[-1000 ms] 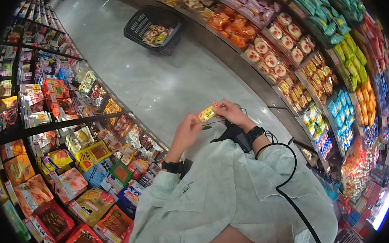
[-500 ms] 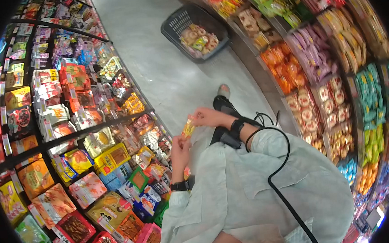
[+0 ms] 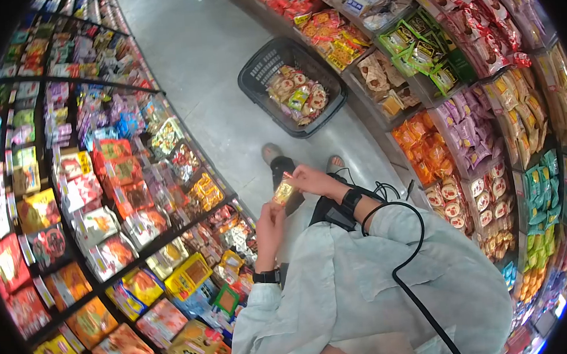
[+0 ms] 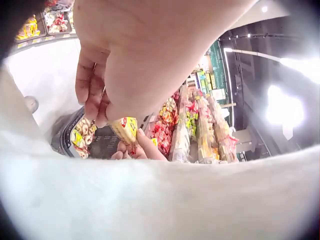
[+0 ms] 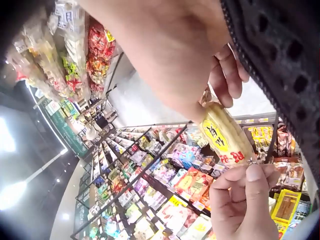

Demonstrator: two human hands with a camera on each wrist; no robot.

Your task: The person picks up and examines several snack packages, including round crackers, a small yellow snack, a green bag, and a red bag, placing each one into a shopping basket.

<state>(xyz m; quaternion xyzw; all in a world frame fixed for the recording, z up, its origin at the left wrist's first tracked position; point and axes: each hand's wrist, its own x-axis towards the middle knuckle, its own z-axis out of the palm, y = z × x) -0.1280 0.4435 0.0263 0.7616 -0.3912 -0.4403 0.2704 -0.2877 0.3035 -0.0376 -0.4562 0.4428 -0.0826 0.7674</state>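
Observation:
A small wrapped snack with a yellow label (image 3: 284, 192) is stretched between both hands in front of the body. My left hand (image 3: 271, 229) pinches its lower end between thumb and fingers. At the other end, my right hand (image 3: 314, 180) pinches the wrapper. The right wrist view shows the clear packet (image 5: 223, 135) with a yellow oval and red lettering, its twisted end held by the left thumb and fingertips (image 5: 254, 174). In the left wrist view the packet (image 4: 125, 129) is partly covered by the left hand (image 4: 125, 65).
A dark basket (image 3: 263, 86) holding several packaged snacks stands on the grey floor (image 3: 207, 116) ahead. Shelves of bagged snacks (image 3: 125, 175) line the left side; bins of wrapped sweets (image 3: 471, 131) curve along the right. A black cable (image 3: 415, 286) runs over the shirt.
The head view has shifted, so the basket appears lower and nearer and both feet show. The hands have moved closer to the body with the packet still pinched between them.

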